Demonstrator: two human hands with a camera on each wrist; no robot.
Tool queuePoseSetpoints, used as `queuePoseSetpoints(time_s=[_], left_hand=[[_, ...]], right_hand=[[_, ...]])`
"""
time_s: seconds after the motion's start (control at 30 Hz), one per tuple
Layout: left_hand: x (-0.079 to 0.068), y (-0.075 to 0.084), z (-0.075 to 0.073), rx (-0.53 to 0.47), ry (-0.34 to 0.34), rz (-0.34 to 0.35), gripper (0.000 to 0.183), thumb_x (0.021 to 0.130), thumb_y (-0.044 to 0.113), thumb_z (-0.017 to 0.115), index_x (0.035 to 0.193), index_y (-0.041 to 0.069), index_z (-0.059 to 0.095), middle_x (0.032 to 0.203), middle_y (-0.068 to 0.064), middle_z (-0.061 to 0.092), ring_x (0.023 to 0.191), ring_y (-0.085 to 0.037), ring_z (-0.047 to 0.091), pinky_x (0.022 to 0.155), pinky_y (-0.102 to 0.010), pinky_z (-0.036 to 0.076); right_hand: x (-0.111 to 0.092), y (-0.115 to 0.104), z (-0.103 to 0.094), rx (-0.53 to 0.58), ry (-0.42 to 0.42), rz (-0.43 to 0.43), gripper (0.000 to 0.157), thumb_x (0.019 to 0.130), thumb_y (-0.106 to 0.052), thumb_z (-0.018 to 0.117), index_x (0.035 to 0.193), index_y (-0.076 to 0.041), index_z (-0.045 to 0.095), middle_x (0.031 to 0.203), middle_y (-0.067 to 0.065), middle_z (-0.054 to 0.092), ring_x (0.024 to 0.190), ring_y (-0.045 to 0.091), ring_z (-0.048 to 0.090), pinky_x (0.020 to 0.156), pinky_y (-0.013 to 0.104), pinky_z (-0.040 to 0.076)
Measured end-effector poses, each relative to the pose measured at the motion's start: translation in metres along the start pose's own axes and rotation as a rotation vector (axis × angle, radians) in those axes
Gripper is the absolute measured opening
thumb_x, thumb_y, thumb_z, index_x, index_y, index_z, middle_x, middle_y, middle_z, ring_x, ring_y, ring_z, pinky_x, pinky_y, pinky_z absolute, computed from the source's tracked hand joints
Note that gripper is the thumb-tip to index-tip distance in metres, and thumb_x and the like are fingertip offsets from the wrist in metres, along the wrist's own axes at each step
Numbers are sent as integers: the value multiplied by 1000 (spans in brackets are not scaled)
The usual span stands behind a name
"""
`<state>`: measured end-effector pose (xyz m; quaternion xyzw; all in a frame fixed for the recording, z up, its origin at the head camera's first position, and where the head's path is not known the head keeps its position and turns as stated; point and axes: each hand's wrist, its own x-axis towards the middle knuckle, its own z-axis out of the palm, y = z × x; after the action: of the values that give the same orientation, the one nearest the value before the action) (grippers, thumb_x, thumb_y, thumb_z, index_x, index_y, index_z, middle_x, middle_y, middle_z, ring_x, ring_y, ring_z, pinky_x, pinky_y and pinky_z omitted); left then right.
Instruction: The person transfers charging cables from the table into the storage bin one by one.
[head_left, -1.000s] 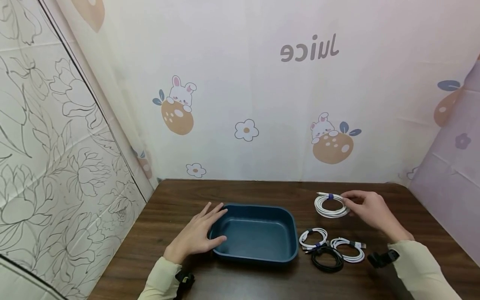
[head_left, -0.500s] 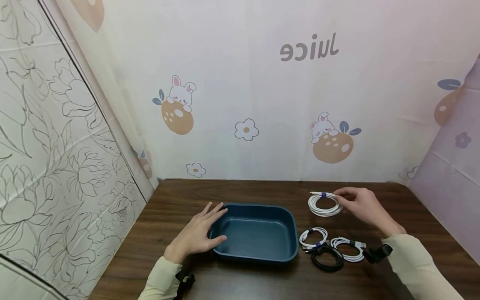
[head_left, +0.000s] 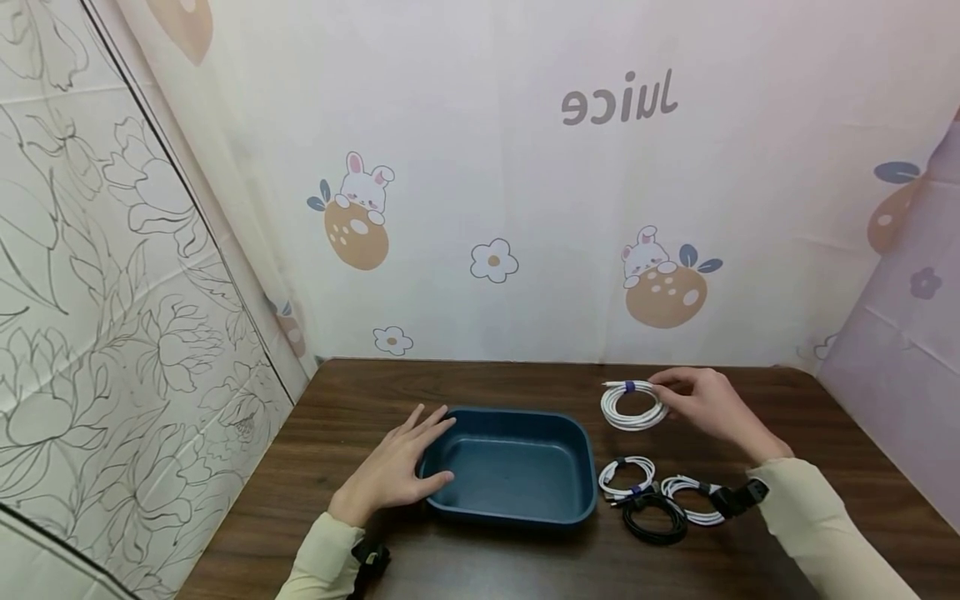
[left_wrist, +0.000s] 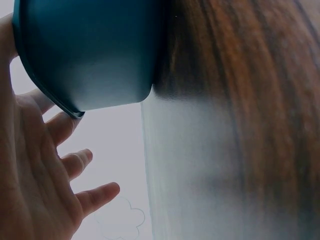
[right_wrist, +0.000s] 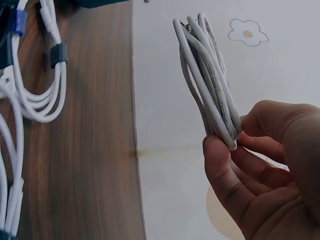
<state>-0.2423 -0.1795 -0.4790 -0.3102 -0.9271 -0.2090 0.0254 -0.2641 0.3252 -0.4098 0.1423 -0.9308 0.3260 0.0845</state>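
My right hand (head_left: 701,404) pinches the edge of a coiled white cable (head_left: 628,407) between thumb and fingers. A blue tie binds this coil, and it is held up above the table in the right wrist view, where the cable (right_wrist: 207,80) appears edge-on. Over the left rim of a dark teal tray (head_left: 510,479) my left hand (head_left: 397,462) rests with its fingers spread. In the left wrist view the fingers (left_wrist: 75,162) stand apart beside the tray's outer wall (left_wrist: 95,55). Nothing lies in the tray.
Right of the tray lie a white coiled cable (head_left: 609,483), a black coiled cable (head_left: 655,533) and another white coiled cable (head_left: 692,512), close together. The brown wooden table (head_left: 465,379) ends at a printed curtain (head_left: 480,183) behind.
My right hand has moved left with the white cable, bringing it nearer the tray. The left hand, the tray and the other cables have stayed in place.
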Motion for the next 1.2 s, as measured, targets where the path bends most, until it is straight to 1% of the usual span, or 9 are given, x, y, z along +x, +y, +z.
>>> queuePoseSetpoints(time_s=[0.1, 0.33, 0.4, 0.6, 0.8, 0.87, 0.93, 1.07, 1.2], left_hand=[[0, 0, 0, -2, -4, -4, 80, 98, 55, 66, 165, 26, 35, 175, 1, 24, 161, -44, 17, 115, -78, 29], [0, 0, 0, -5, -2, -1, 80, 98, 55, 66, 165, 25, 34, 175, 1, 24, 161, -45, 17, 115, -78, 29], [0, 0, -1, -3, 1, 1, 80, 98, 55, 66, 165, 25, 35, 175, 0, 25, 161, -45, 18, 115, -78, 29], [0, 1, -1, -6, -2, -1, 80, 98, 54, 66, 165, 26, 34, 175, 4, 22, 161, -45, 17, 114, -79, 29], [0, 1, -1, -12, -7, 3, 80, 98, 53, 66, 165, 25, 34, 175, -2, 26, 161, -45, 17, 114, -79, 29], [-1, 1, -1, -9, -5, 5, 80, 98, 54, 66, 165, 25, 34, 175, -2, 26, 160, -46, 17, 114, -79, 29], [-1, 1, 0, -8, -1, 5, 79, 98, 54, 66, 165, 24, 35, 175, -2, 26, 160, -46, 18, 114, -79, 29], [-1, 2, 0, -3, 2, 1, 79, 98, 54, 66, 165, 24, 35, 175, -2, 26, 160, -46, 18, 114, -79, 29], [-1, 2, 0, -5, 3, -3, 79, 98, 55, 66, 165, 24, 36, 175, -2, 26, 160, -46, 18, 114, -79, 29]], right_hand=[[2, -3, 2, 5, -8, -8, 25, 104, -22, 67, 120, -4, 76, 90, 6, 77, 66, 15, 71, 54, 28, 51], [6, -8, 9, 29, -4, -43, 24, 103, -22, 68, 120, -6, 76, 96, 10, 78, 66, 18, 72, 55, 28, 53], [8, -10, 11, 34, -8, -55, 24, 104, -22, 68, 121, -7, 77, 98, 10, 79, 66, 16, 71, 56, 28, 53], [12, -15, 17, 54, -28, -86, 24, 104, -22, 67, 121, -9, 76, 105, 12, 78, 66, 15, 68, 57, 28, 53], [18, -22, 25, 80, -28, -106, 22, 104, -20, 67, 120, -9, 77, 109, 14, 77, 64, 7, 65, 56, 28, 53], [20, -25, 28, 92, -29, -118, 22, 104, -20, 67, 120, -8, 77, 109, 15, 77, 65, 9, 66, 56, 28, 53], [22, -28, 31, 106, -36, -127, 22, 104, -19, 67, 120, -8, 77, 109, 15, 77, 66, 15, 68, 57, 28, 54], [26, -35, 36, 135, -55, -121, 23, 104, -21, 67, 121, -9, 77, 110, 14, 77, 70, 24, 70, 59, 28, 55], [29, -40, 41, 156, -68, -103, 23, 104, -22, 68, 121, -11, 77, 111, 13, 76, 70, 18, 70, 61, 30, 57]])
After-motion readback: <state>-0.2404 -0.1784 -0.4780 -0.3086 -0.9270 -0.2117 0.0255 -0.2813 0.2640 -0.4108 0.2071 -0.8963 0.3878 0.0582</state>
